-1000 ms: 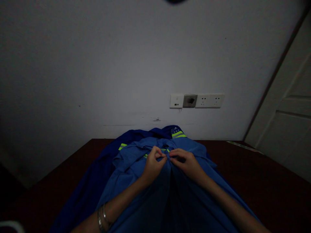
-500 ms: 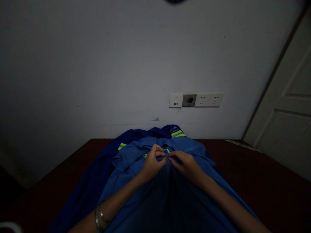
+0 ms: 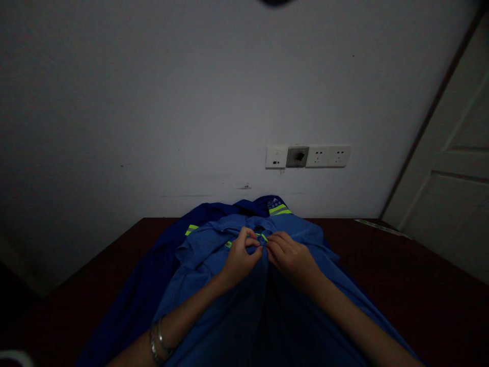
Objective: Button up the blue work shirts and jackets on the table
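A light blue garment (image 3: 214, 270) with yellow-green trim lies spread on the dark red tabletop, its front parted by a dark gap down the middle. My left hand (image 3: 240, 257) pinches the garment's edge near the top of that gap, thumb and fingertips together. Just across from it, my right hand (image 3: 292, 257) has its fingers closed on the facing edge. The fingertips of both hands are close together, and any small fastener between them is too dim to make out. Underneath lies a darker blue garment (image 3: 148, 275) with yellow-green and grey stripes.
Behind the dark red tabletop (image 3: 382, 275) rises a pale wall with a row of sockets and a switch (image 3: 308, 157). A panelled door (image 3: 454, 168) stands at the right. Part of a white rounded object (image 3: 15, 358) shows at the lower left corner.
My right hand has shifted slightly, its fingers curling closer together on the garment's edge. The left hand keeps its pinch in nearly the same place.
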### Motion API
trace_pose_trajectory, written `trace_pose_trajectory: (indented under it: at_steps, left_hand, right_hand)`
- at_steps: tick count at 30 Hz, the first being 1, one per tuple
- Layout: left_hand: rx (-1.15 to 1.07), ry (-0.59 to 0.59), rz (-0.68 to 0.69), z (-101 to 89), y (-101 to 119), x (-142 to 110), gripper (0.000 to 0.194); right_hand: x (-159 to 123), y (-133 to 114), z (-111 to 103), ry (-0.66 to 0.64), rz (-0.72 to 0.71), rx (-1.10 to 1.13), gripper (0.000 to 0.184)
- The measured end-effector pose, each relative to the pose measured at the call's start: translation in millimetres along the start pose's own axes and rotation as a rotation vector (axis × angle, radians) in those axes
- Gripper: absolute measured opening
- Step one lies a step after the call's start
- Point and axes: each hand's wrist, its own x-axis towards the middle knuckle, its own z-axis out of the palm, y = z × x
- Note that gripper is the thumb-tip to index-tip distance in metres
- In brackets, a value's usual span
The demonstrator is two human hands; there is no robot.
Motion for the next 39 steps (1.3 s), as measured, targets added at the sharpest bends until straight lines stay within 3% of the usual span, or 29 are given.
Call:
trace_pose_trajectory:
  at_steps: [9,15,19,27,39]
  left_hand:
    - [0.135,-0.03,0.082,-2.5,8,-1,0.021]
    - [0.274,0.055,0.208,-4.2,10,-1,0.029]
    - [0.319,-0.085,0.325,-5.3,5,1,0.035]
    - [0.348,-0.227,0.329,-10.0,-3,4,0.029]
    - [0.278,-0.205,0.189,-13.7,0,8,0.02]
  right_hand:
    - [-3,5,4,-0.024,-0.074,-0.046,0.017]
    - [-5,8,3,-0.005,-0.125,-0.039,0.018]
    - [-6,9,4,0.043,-0.168,-0.034,0.022]
    - [-9,11,7,0.012,-0.19,-0.045,0.022]
    - [-7,12,7,-0.006,-0.199,-0.032,0.025]
